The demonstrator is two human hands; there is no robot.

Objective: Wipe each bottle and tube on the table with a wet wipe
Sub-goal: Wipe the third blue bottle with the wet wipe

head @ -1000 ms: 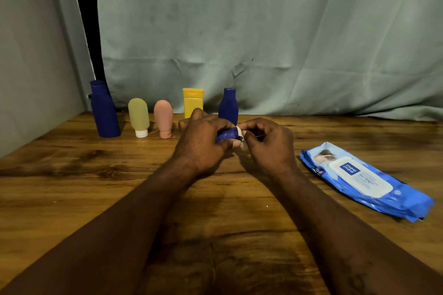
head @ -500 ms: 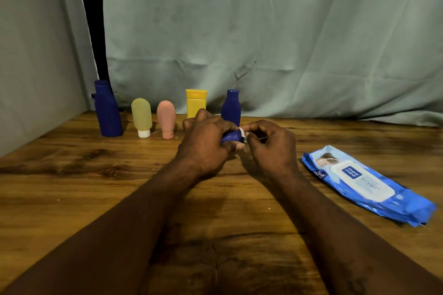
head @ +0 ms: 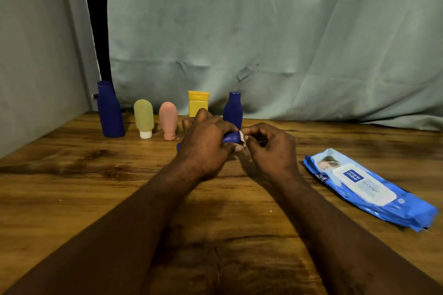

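Above the middle of the table [head: 72, 187]: the held blue bottle [head: 231, 137] lies on its side in the air, in front of the back row; most of it is hidden, so whether it is a bottle or a tube I cannot tell.
Left hand [head: 203, 146]: fingers curled round the body of the held blue bottle, clamped on it.
Right hand [head: 271, 151]: thumb and fingertips pinch a small white wipe [head: 242, 136] against the bottle's exposed end.
Step in hand: probably wiping around the cap end.
How it will handle: likely light, hollow plastic and smooth, so slippery once wet; the body may give under a squeeze. Best held round the middle, leaving both ends free to wipe, without pressing hard enough to force the cap.
Back row, left to right: tall blue bottle [head: 110, 112], yellow-green tube [head: 143, 115], pink tube [head: 168, 120], yellow tube [head: 198, 103], short blue bottle [head: 233, 109]; all upright, apart from each other, near the grey cloth [head: 263, 31].
Count, containers: six, five standing and one in hand; three blue, one yellow-green, one pink, one yellow.
Count, wipes: one in use; one blue pack of wipes [head: 366, 184] lying flat to the right, lid closed.
Count, hands: two, both busy.
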